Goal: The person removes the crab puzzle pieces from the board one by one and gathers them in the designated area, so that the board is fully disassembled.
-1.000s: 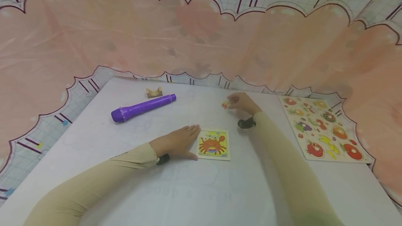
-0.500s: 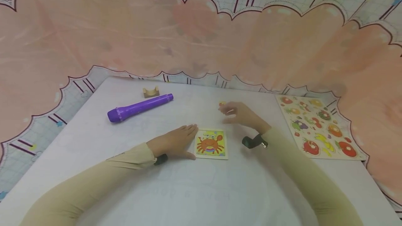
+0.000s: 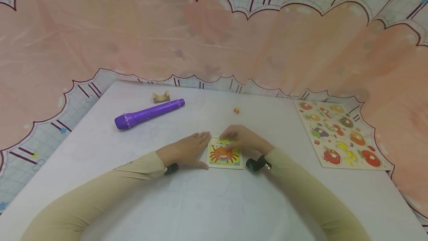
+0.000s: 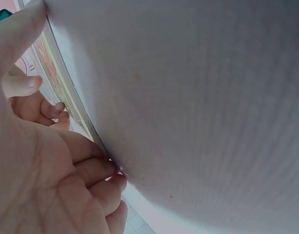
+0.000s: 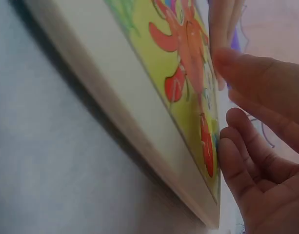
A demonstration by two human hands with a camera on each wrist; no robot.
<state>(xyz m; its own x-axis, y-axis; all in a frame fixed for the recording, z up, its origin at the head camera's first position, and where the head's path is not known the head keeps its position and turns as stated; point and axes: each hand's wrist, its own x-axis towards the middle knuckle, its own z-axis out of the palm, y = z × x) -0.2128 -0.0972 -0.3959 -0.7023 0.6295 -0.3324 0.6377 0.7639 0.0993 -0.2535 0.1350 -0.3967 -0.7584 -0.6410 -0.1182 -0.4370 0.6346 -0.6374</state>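
Observation:
A square wooden crab puzzle [image 3: 224, 161] with a pale frame lies on the white table in the head view. My left hand [image 3: 186, 151] is laid flat with straight fingers, its fingertips and thumb right at the puzzle's left edge. Over the puzzle's upper right is my right hand [image 3: 245, 138], fingers bent loosely and holding nothing. In the right wrist view its thumb and fingers [image 5: 239, 170] are apart, right at the crab picture [image 5: 190, 53]. Farther back on the table lies a small red and yellow piece [image 3: 236, 111].
A purple toy microphone [image 3: 152, 114] lies at the back left, with a small notched wooden block [image 3: 161, 97] behind it. At the right is a fruit puzzle board [image 3: 315, 155]. A patterned pink curtain [image 3: 214, 40] hangs behind the table.
My right hand has drawn back from beside the small red and yellow piece and come over the crab puzzle. The piece stays on the table. My left hand keeps its place at the puzzle's edge.

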